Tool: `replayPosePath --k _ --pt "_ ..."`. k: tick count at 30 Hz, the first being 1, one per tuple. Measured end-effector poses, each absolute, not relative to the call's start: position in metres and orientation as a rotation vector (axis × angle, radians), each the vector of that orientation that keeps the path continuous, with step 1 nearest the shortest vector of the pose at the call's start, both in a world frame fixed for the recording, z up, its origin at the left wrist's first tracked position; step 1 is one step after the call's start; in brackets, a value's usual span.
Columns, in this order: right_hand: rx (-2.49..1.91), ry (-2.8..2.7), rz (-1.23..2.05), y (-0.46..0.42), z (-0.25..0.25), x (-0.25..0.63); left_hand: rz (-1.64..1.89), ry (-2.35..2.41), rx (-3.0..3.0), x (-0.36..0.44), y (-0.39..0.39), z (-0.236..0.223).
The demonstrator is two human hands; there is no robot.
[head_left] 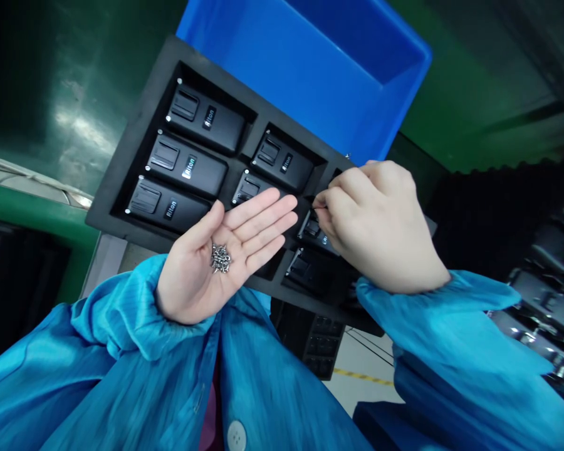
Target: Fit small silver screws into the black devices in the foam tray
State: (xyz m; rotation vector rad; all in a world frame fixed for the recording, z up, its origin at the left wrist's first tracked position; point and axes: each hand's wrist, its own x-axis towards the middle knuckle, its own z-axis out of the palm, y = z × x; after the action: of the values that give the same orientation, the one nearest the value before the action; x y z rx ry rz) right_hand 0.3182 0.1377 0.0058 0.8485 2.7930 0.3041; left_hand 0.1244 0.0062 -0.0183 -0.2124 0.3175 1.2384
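Note:
My left hand (225, 260) lies palm up with its fingers stretched out flat. A small pile of metal screws (220, 258) rests in its palm. My right hand (371, 216) is closed in a pinch, and what its fingertips hold, if anything, is hidden. Those fingertips are over the end of a black case marked Riton (311, 227) in the right column of a black tray (143, 100). More black cases (202, 116) sit in the tray's compartments, with bright small dots at their corners. My left hand covers part of one case (249, 188) in the middle column.
Beyond the tray stands a blue plastic bin (282, 75). The green work surface (84, 106) spreads to the left, with a pale cable (32, 178) along it. Blurred metallic parts (549, 300) lie at the right. Below, a yellow-striped line (361, 377) marks the floor.

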Motion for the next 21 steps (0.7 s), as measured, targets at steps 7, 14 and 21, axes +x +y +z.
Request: replayPosePath --k 7,14,21 --pt "0.788 2.850 0.198 0.141 0.004 0.319 1.228 0.324 -0.219 0.125 0.007 -0.020" --pt "0.862 2.717 0.197 0.140 0.010 0.310 1.233 0.322 -0.224 0.125 0.007 -0.020" --pt "0.856 2.722 0.155 0.140 0.012 0.307 1.229 0.317 -0.216 0.127 0.009 -0.020"
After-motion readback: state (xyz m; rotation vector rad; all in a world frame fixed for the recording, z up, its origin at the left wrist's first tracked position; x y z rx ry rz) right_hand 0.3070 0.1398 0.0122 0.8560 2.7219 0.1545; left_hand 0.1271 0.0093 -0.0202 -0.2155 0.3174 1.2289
